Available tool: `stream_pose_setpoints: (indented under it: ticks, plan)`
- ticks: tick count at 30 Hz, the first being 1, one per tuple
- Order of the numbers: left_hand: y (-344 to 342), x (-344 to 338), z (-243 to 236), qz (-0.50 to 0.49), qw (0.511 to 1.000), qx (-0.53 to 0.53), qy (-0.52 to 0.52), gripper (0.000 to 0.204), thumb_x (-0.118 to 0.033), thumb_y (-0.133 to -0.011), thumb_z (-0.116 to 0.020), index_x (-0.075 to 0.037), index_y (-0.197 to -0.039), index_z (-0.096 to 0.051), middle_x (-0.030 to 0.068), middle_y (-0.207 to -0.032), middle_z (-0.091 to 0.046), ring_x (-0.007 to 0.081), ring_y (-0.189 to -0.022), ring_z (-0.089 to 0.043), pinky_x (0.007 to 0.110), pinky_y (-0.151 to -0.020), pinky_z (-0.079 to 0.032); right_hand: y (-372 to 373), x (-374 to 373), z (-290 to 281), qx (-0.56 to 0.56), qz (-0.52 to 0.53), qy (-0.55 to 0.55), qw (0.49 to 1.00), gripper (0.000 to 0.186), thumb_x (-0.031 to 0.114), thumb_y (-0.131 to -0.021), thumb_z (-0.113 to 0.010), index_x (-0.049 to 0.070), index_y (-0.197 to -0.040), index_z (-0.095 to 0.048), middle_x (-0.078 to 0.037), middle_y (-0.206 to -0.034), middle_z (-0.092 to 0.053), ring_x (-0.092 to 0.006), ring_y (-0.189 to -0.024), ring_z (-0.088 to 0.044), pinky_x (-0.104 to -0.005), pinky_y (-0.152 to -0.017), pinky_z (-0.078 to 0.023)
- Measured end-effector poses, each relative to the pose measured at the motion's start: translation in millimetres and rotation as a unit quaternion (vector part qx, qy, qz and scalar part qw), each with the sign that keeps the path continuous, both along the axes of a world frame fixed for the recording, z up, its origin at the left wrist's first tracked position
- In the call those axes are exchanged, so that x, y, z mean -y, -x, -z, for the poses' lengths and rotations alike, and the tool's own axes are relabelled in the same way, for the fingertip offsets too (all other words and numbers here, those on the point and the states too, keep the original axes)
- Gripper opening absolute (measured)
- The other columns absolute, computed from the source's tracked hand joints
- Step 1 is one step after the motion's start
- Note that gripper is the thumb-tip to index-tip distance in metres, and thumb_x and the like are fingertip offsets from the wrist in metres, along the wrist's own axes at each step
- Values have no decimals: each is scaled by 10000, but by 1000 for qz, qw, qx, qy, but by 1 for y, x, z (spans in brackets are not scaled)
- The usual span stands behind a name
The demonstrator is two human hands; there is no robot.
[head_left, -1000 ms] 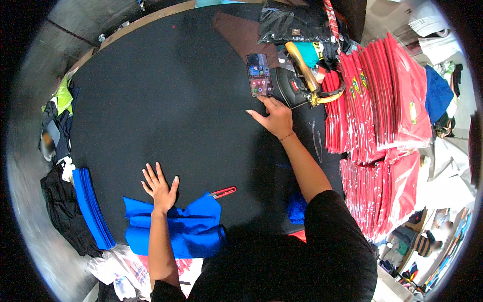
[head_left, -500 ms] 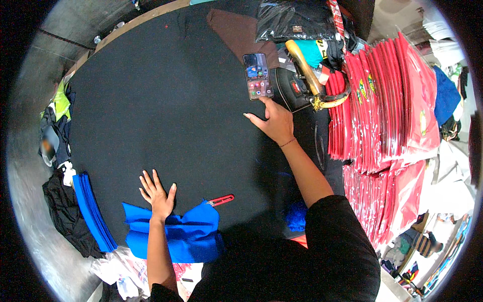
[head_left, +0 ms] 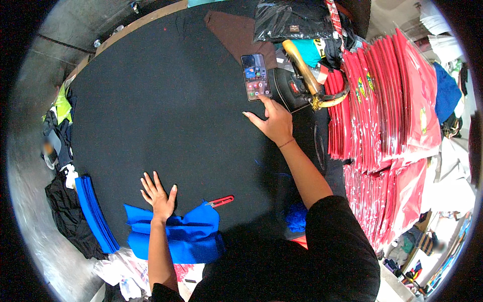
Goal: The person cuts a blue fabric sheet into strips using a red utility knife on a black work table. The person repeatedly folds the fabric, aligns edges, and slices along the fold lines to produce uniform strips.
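A smartphone (head_left: 256, 75) with a lit screen lies on the black table cover (head_left: 166, 110). My right hand (head_left: 274, 120) reaches to its lower edge, the index fingertip on the screen and the thumb held apart; it grips nothing. Lower left, my left hand (head_left: 161, 199) rests flat with fingers spread, its wrist over a blue cloth piece (head_left: 181, 236). Beside that cloth's upper right corner lie small red-handled thread snips (head_left: 221, 201). Right of the phone stands a clothes iron (head_left: 294, 90) with a wooden handle.
High stacks of red garments in clear bags (head_left: 377, 105) line the right side. A stack of folded blue cloth (head_left: 95, 214) and a black garment (head_left: 70, 216) lie along the left edge. A black plastic-wrapped package (head_left: 292, 21) and brown cloth (head_left: 234, 32) are at the far side.
My right index finger has moved slightly, up onto the bottom of the phone's screen. The left hand stays in place, and the view has shifted a little.
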State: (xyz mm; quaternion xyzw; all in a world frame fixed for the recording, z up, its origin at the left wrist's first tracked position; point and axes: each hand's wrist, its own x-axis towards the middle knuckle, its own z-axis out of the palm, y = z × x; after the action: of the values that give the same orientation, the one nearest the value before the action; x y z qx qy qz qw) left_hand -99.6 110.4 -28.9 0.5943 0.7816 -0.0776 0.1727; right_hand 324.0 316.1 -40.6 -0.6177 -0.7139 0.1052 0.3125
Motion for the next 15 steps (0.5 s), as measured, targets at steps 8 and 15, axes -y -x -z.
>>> stream_pose_setpoints:
  ticks: [8,15]
  plan:
    - [0,1,0,-3,1000,7,-11,962,-544,-985,-615,-147,-1692,-96,179,-1757,59,389,-1611,117,637,-1234,66,0,-3,6,18,-17,-71,997,563,454,-789,-883,115,-1201,-703,-31,-707,-545,-210,-626,-570,-355,-574,-472]
    - [0,2,1,-1,1000,8,-17,958,-550,-986,-615,-149,-1691,-107,179,-1757,55,389,-1611,116,642,-1231,68,0,-3,9,31,-34,-90,995,546,448,-798,-875,112,-1197,-712,-38,-739,-541,-217,-646,-573,-365,-589,-481]
